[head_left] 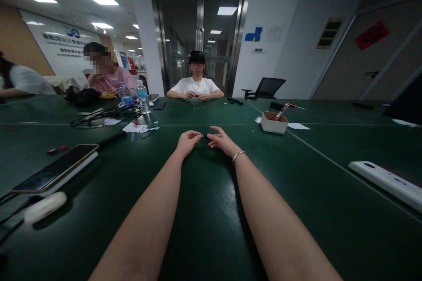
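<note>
Small dark cylindrical part held between both hands over green desk. Left hand fingers pinch its one end; right hand fingers at the other, index raised. Exact part type unclear.

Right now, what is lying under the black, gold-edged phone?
A flat white object sticks out along the near long side of the black, gold-edged phone. The rest is covered, so its full shape cannot be seen.

We look forward and down from the head; the broad dark-green table lies near, the tall steel-framed glass doors farther ahead.
</note>
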Demonstrator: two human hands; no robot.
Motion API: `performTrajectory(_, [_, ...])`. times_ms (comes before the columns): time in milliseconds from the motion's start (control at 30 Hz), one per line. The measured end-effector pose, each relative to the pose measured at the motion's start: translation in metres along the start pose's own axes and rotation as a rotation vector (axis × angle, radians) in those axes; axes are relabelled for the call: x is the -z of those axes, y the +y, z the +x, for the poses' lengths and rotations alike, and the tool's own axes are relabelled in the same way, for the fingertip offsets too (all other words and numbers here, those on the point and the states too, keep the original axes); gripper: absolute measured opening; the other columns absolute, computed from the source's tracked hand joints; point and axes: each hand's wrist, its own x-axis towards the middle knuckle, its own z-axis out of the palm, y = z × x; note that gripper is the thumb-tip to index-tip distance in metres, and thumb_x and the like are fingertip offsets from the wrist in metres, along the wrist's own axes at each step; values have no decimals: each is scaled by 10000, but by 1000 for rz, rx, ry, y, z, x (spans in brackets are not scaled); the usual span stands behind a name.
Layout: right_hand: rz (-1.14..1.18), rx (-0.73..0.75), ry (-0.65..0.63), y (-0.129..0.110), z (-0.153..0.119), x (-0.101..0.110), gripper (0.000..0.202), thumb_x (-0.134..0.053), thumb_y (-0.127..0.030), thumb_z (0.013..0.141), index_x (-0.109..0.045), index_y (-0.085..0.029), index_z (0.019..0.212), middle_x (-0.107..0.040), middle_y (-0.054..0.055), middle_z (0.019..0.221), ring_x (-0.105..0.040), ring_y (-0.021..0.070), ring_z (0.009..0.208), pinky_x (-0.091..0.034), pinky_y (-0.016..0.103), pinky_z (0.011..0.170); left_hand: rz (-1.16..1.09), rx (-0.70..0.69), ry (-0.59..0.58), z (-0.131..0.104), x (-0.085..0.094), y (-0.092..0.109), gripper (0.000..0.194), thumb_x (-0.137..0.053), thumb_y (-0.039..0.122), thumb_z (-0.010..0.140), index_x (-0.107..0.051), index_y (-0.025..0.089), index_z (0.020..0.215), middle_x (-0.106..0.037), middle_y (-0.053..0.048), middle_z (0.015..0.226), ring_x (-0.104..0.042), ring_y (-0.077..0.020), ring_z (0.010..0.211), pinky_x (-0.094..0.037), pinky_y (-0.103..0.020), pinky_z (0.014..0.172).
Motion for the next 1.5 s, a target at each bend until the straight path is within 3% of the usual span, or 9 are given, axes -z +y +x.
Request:
performTrajectory(167, [-13,-30,-53,0,2,-1,219,-541,-239,923,-564,-141,1117,-681,42,710,-613,93,482,-503,179,472,-22,14,7,-3,-2,5,184,-728,236,659,-685,132,805,-668,-33,701,-619,-150,695,-496,-332,741])
performTrajectory(300, [60,22,-21,0,0,0,478,-675,-137,802,-495,-214,1238,-681,10,851,-649,84,535,-539,183,525,-27,18,9,-4,-2,6,175,-728,224,657,-683,134,801,-668,-33,708,-616,-146,692,-493,-328,738])
performTrajectory(433, [26,-37,-31,0,1,-1,270,-506,-334,951,-556,-119,1105,-678,55,671,-603,97,460,-507,182,463,-16,19,12,-3,-2,6,178,-726,232,660,-683,131,801,-669,-36,711,-616,-144,685,-492,-327,732])
performTrajectory(633, [60,21,1,1,1,0,459,-625,-134,828,-477,-198,1257,-667,6,810,-636,82,509,-525,176,501,-11,14,13,-2,-2,4,191,-729,247,660,-686,131,806,-672,-40,715,-618,-146,686,-494,-327,730])
performTrajectory(800, [-51,2,-11,1,2,0,205,-546,-246,896,-584,-121,1055,-629,18,666,-526,57,399,-398,145,358,-13,-1,2,-1,-1,2,203,-732,271,658,-686,132,799,-670,-41,713,-616,-147,685,-493,-324,723])
performTrajectory(967, [14,52,-4,3,3,2,422,-638,-137,791,-520,-223,1187,-638,6,864,-623,70,516,-462,147,417,-6,4,4,1,-1,-1,216,-732,284,656,-691,136,809,-678,-48,735,-618,-148,689,-492,-322,715])
performTrajectory(1100, [-10,5,5,4,3,2,230,-560,-245,883,-545,-160,1096,-622,13,736,-554,65,423,-433,156,368,-18,11,17,2,-1,-2,212,-740,290,648,-693,139,789,-675,-47,717,-615,-151,679,-490,-328,716])
performTrajectory(1267, [87,72,28,3,1,3,516,-672,-134,783,-451,-264,1230,-645,-1,928,-607,62,501,-521,180,462,-11,17,14,2,0,-2,214,-735,287,656,-695,141,809,-685,-53,755,-620,-149,701,-492,-319,724])
performTrajectory(1500, [84,33,16,4,3,3,283,-615,-150,839,-539,-198,1108,-656,4,822,-588,59,451,-517,177,444,4,31,9,0,1,-1,224,-722,317,683,-693,143,820,-688,-54,770,-618,-145,702,-492,-317,728])
